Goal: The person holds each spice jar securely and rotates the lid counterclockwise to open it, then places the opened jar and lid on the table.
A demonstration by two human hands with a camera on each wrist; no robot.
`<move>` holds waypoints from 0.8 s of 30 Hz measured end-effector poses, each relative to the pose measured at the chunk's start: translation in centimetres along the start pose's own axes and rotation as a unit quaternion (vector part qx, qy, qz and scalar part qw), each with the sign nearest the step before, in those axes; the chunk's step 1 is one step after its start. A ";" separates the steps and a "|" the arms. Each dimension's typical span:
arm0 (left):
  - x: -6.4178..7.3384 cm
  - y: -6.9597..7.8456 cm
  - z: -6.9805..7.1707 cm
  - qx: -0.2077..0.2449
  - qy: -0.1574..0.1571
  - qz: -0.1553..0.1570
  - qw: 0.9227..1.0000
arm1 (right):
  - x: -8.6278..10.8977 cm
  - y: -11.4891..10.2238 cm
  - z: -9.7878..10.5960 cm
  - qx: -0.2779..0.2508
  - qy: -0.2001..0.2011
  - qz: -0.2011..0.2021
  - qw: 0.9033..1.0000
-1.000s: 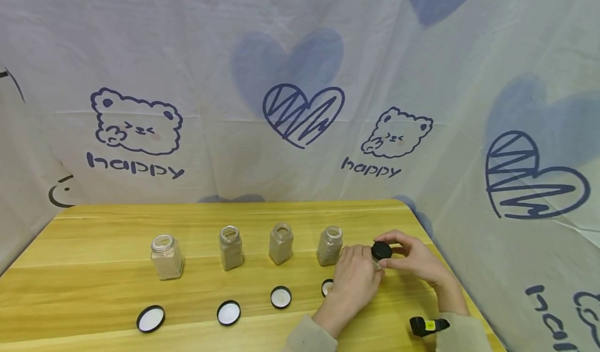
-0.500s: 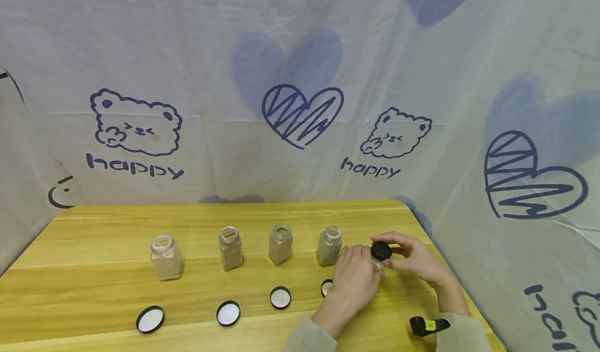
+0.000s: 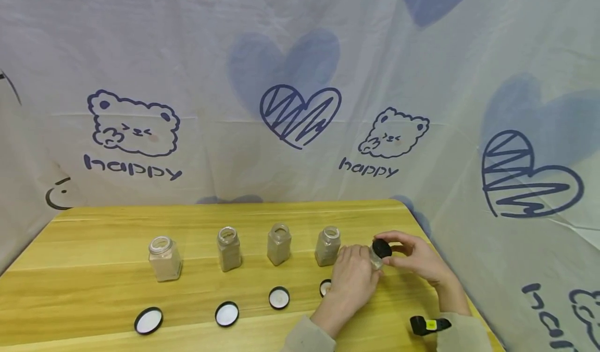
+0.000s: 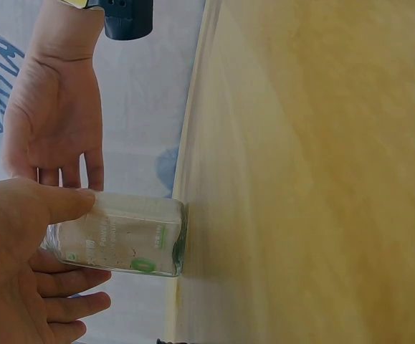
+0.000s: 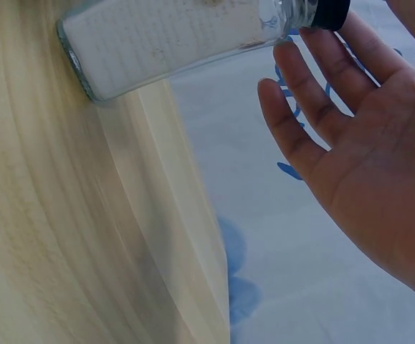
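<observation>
My left hand (image 3: 353,279) grips a square glass jar (image 4: 125,233) of pale powder near its neck, thumb on one side and fingers on the other. The jar stands on the wooden table (image 3: 197,294). My right hand (image 3: 419,261) pinches the black lid (image 3: 382,248) at the jar's mouth between thumb and fingers. The lid sits tilted in the head view; whether it is fully free of the neck I cannot tell. In the right wrist view the lid (image 5: 330,13) is partly cut off by the frame's top edge.
Several uncapped powder jars, such as the leftmost jar (image 3: 165,261) and the nearest jar (image 3: 327,249), form a row. Upturned black-rimmed lids, such as the left lid (image 3: 148,321), lie before them; the rightmost lid (image 3: 325,288) is partly behind my left hand. A printed cloth (image 3: 211,81) hangs behind.
The black lid has tilted to the right in my right hand, baring more of the jar's neck. My left hand has stayed on the jar. The head view has shifted slightly.
</observation>
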State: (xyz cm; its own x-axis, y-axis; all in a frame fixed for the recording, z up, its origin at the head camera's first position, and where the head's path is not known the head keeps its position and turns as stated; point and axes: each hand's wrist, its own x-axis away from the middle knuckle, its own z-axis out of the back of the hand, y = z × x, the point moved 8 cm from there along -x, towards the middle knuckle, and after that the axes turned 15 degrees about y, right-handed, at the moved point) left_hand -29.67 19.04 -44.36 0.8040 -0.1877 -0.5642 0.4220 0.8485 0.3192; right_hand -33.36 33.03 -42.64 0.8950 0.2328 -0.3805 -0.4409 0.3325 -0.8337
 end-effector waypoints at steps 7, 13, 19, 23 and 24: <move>0.0 0.0 0.0 0.006 0.005 0.001 1.000 | 0.5 -0.2 0.7 -0.001 0.028 -0.018 0.999; 0.0 -0.1 -0.1 0.002 0.012 -0.002 1.000 | 1.3 -0.8 1.2 -0.006 0.065 -0.023 0.998; 0.0 -0.2 0.0 0.008 0.009 0.003 1.000 | 2.8 -1.1 2.1 -0.018 0.101 -0.052 0.993; 0.0 -0.1 0.0 0.014 0.012 0.005 1.000 | 3.8 -1.2 2.7 -0.039 0.130 -0.069 0.988; 0.0 -0.1 0.0 0.016 0.012 0.004 1.000 | 4.0 -1.3 2.9 -0.046 0.136 -0.074 0.987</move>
State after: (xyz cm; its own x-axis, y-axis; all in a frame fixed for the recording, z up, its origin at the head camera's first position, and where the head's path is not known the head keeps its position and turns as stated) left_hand -29.65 18.94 -44.38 0.7973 -0.1674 -0.5799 0.4281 0.8342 0.3477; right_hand -29.41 36.15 -41.96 0.9397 -0.0695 -0.3348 -0.3074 0.2572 -0.9162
